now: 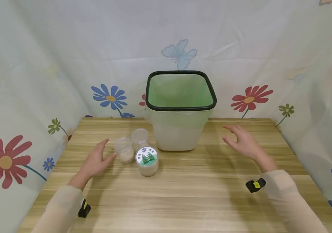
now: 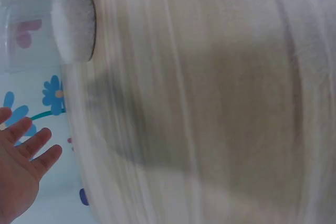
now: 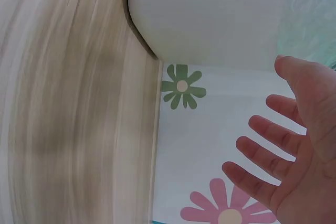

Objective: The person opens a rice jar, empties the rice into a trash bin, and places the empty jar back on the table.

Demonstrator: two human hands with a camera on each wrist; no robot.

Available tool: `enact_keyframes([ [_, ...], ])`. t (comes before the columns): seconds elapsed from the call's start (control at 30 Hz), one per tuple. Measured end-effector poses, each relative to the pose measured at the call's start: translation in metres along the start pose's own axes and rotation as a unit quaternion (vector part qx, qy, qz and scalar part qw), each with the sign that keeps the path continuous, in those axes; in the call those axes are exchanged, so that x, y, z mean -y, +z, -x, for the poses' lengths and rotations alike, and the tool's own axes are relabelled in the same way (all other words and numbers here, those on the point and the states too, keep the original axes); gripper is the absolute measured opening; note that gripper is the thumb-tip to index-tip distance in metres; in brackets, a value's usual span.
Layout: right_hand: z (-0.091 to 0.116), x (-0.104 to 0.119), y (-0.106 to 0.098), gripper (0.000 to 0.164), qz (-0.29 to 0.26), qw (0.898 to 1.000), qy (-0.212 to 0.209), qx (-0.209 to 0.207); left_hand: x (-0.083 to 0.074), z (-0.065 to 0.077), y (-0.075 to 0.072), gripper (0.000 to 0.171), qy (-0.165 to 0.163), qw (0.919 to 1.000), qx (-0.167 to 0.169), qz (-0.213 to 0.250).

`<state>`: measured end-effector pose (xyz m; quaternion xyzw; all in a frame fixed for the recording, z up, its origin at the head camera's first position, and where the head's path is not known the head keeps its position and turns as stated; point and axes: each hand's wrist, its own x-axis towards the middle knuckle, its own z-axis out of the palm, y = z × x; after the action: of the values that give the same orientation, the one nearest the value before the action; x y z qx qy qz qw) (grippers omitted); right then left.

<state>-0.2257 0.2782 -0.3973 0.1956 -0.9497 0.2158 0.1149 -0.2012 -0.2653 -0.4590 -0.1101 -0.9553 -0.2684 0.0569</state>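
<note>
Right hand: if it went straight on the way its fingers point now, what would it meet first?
Probably the right side of the black-rimmed bin, which lies ahead of the right hand in the head view. Depth is unclear; it might slip past toward the flowered curtain.

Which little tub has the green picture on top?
The front tub: its round top is printed white and green. The left tub and the back tub look see-through on top, with no picture.
</note>
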Motion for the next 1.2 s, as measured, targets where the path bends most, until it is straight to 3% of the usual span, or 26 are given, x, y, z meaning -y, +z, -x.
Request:
enact_keyframes([
  [0.23,0.002,0.002,0.009,0.048,-0.014,1.0,-0.011,0.001,0.001,0.003,0.012,0.08,-0.014,0.9997,0.01,0.014],
  [0.4,0.003,0.005,0.015,0.047,-0.021,1.0,-0.02,0.003,0.001,0.0,0.02,0.085,-0.021,0.9977,0.021,0.061],
  [0.7,0.001,0.013,0.03,0.044,-0.006,0.997,-0.072,-0.019,-0.003,-0.007,0.034,0.095,-0.034,0.9878,0.025,0.15],
  [0.93,0.001,0.02,0.037,0.043,-0.013,0.997,-0.08,-0.019,-0.003,-0.01,0.042,0.096,-0.038,0.9833,0.028,0.176],
  [1.2,0.0,0.029,0.041,0.045,-0.018,0.996,-0.084,-0.014,-0.003,-0.016,0.051,0.094,-0.06,0.9701,0.031,0.233],
])
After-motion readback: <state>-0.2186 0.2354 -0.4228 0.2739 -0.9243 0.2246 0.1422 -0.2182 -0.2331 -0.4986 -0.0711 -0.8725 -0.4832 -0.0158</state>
